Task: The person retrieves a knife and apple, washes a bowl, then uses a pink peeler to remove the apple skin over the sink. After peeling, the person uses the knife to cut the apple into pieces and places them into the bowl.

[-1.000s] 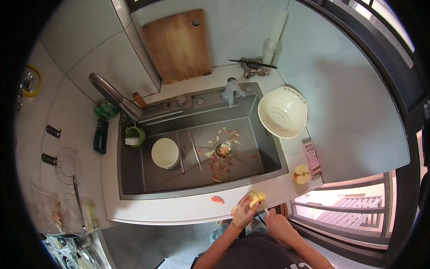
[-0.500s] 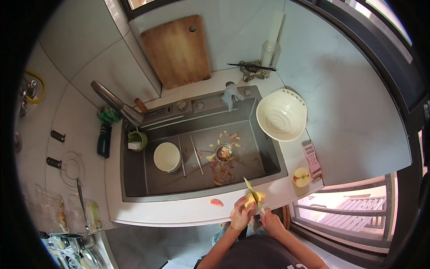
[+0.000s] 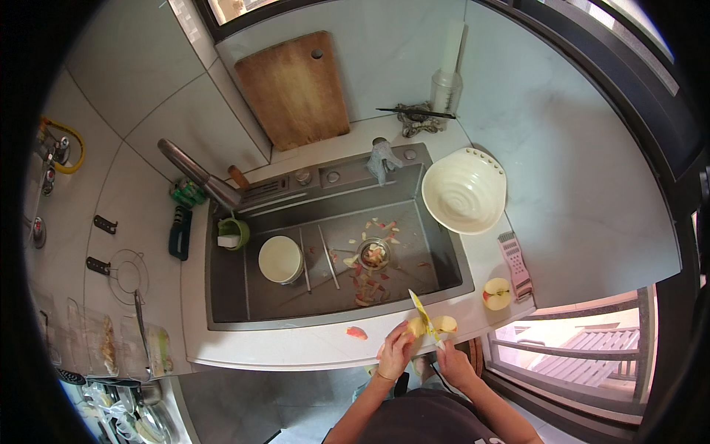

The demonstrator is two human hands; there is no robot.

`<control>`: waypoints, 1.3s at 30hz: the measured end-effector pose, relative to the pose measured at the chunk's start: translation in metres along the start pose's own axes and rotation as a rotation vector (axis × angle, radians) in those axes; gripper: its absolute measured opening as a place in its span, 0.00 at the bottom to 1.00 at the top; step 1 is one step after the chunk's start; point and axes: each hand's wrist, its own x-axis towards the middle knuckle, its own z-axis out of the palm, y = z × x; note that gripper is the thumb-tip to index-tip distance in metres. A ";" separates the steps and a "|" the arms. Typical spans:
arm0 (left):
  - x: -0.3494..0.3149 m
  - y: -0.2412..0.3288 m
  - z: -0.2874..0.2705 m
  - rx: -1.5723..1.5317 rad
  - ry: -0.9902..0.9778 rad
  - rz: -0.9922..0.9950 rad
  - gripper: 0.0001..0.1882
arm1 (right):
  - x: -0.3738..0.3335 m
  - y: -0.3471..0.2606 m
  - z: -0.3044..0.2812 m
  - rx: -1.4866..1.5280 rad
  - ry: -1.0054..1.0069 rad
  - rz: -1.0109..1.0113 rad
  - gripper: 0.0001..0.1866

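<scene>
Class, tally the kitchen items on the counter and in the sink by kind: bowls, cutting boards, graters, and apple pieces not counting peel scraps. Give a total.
Bowls: 2, the cream bowl on the counter and the round white bowl in the sink
Wooden cutting board: 1
Pink grater: 1
Apple pieces: 2, the apple half on the counter and the held apple piece
Total: 6

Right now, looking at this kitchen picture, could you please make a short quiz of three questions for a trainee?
1. True or false: the sink holds a round white bowl.
2. Which lies on the counter beside the pink grater? A) half an apple B) a spoon C) a cup
3. Fill in: the left hand holds a peeled ____ while the right hand works on it with a yellow tool.

Key: 1 true; 2 A; 3 apple.
</scene>
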 end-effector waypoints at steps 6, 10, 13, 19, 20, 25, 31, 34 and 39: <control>-0.003 -0.004 -0.001 0.049 -0.094 0.139 0.21 | -0.001 -0.012 0.007 -0.233 0.077 -0.014 0.13; -0.001 -0.004 -0.002 0.029 -0.096 0.068 0.22 | 0.003 -0.017 -0.003 -0.118 0.045 0.048 0.13; 0.001 -0.002 -0.002 -0.014 -0.076 0.026 0.21 | -0.001 -0.024 -0.017 -0.022 0.041 0.055 0.12; 0.001 -0.002 -0.002 0.036 -0.010 0.078 0.20 | -0.033 -0.047 -0.045 -0.097 -0.082 0.010 0.12; 0.000 -0.002 -0.002 0.032 -0.010 0.089 0.21 | -0.037 -0.051 -0.047 -0.135 -0.108 0.006 0.12; -0.005 -0.006 -0.002 -0.002 -0.042 0.113 0.28 | -0.044 -0.063 -0.052 -0.228 -0.101 -0.017 0.11; -0.008 -0.007 -0.004 0.033 -0.071 0.137 0.28 | -0.043 -0.072 -0.051 -0.308 -0.089 -0.026 0.13; -0.007 -0.007 -0.006 0.067 -0.076 0.170 0.27 | -0.041 -0.078 -0.055 -0.303 -0.131 0.009 0.14; -0.005 -0.006 -0.007 0.036 -0.074 0.174 0.26 | -0.033 -0.081 -0.063 -0.230 -0.223 0.039 0.12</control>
